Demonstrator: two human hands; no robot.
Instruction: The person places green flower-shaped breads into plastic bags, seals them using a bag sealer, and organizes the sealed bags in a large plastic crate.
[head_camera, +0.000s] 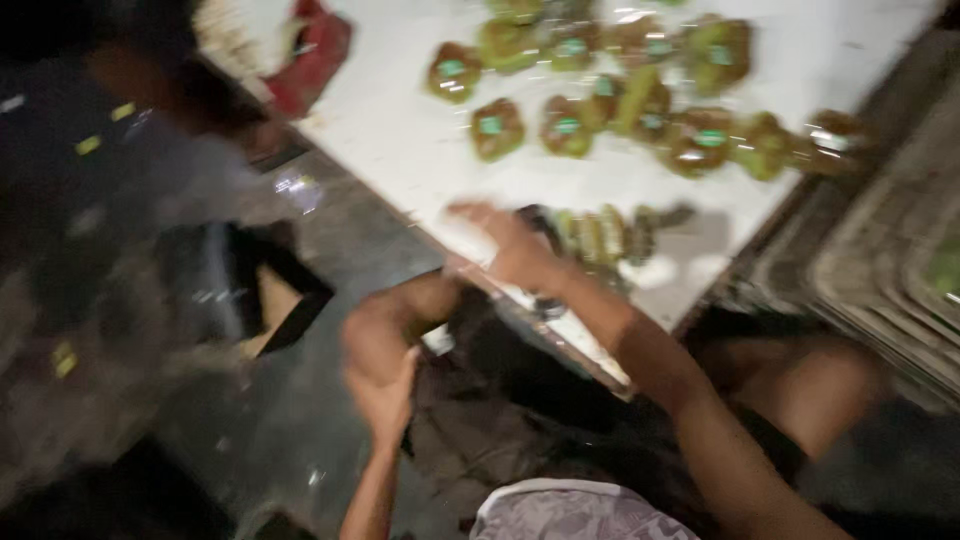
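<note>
Here the picture is badly blurred, so fine detail is lost. The person's right hand (515, 250) reaches out over the near edge of the white table (400, 150), fingers (470, 211) spread and loosely curled. It hovers just beside a small row of green packs (600, 237) lying near the table's edge; something dark sits between the hand and that row, too smeared to name. Whether the hand touches or holds anything cannot be told.

The left hand (380, 375) is lower, off the table and over the grey floor (270, 420), with the palm turned up and the fingers bent inward. A small pale thing (437, 340) shows just beside its thumb side, but the blur hides whether the hand grips it.

Farther back on the table lies a loose cluster of wrapped green vegetables (620, 100), each wrapped pack with a small teal label on top, some touching each other, well apart from both hands. A red bag (315, 55) rests at the table's far left corner. Stacked grey crates (890, 270) stand to the right of the table. At the upper left another person in dark clothes (90, 140) is partly in view. A patterned pale garment (570, 515) shows at the bottom edge, below the right arm.
</note>
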